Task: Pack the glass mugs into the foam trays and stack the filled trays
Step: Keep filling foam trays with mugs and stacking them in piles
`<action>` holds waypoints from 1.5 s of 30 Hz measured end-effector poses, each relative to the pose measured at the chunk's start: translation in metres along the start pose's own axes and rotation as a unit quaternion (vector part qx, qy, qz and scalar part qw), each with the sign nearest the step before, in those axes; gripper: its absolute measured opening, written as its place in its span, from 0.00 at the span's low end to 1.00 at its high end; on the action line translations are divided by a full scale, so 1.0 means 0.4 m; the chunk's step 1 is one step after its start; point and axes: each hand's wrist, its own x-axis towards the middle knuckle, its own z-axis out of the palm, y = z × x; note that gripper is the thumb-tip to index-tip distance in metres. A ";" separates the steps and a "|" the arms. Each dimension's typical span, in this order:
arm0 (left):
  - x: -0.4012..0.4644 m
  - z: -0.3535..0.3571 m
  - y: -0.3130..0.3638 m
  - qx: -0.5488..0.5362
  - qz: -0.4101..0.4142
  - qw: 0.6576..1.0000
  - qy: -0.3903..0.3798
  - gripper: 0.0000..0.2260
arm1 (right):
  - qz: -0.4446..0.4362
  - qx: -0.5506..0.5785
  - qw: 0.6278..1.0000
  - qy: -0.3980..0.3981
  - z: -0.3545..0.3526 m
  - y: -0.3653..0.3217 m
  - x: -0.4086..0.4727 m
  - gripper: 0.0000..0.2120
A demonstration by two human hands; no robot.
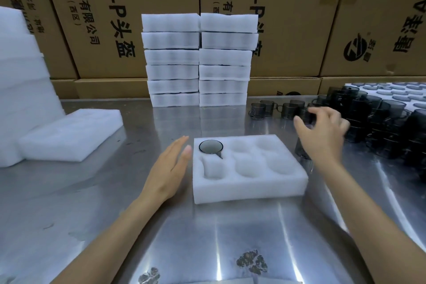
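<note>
1. So there's a white foam tray (249, 180) sitting flat on a shiny metal desk (92, 203), right in the middle. It has six pockets, two rows of three.
2. Only one pocket is filled: a smoky glass mug (211, 146) sits upright in the far-left one, with its handle pointing toward the near-left pocket. The other five pockets are bare foam.
3. Left hand (168, 168) is just beside the tray's left edge, fingers straight and together, so the grip is wide and holding nothing. Can't tell if the fingertips actually touch the foam.
4. Right hand (322, 131) is up above the desk past the tray's right side, fingers spread and loosely curved, a bit motion-blurred. Grip is wide, nothing in it. It hangs near the loose mugs.
5. There's a dark mug (303, 150) on the desk partly hidden behind that right wrist, just off the tray's far-right corner.
6. A few more loose mugs (272, 108) stand in a row further back, and a big crowd of dark mugs (380, 122) sits packed together on the right.
7. Behind the tray are two side-by-side stacks of foam trays (198, 60), six high each.
8. Left side has a single tray (73, 134) lying flat plus a tall foam pile (20, 76). Cardboard boxes (288, 18) with printed lettering fill the background.
</note>
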 end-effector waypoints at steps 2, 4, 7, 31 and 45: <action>0.008 0.006 0.002 -0.010 -0.010 1.000 0.011 0.30 | 0.073 -0.060 0.994 -0.051 0.005 0.060 0.006 0.30; 0.014 0.014 0.010 -0.018 -0.005 1.000 0.018 0.28 | 0.119 -0.081 0.984 -0.104 0.017 0.091 0.001 0.37; 0.022 0.025 0.023 -0.022 0.001 1.000 0.011 0.27 | 0.153 -0.090 0.975 -0.130 0.038 0.104 -0.005 0.42; 0.004 0.027 0.051 -0.014 0.040 0.999 0.012 0.24 | -0.103 0.093 0.952 -0.273 0.060 -0.162 -0.119 0.29; 0.012 -0.003 0.104 -0.020 0.063 0.998 -0.023 0.25 | -0.111 0.113 0.942 -0.295 0.028 -0.147 -0.116 0.32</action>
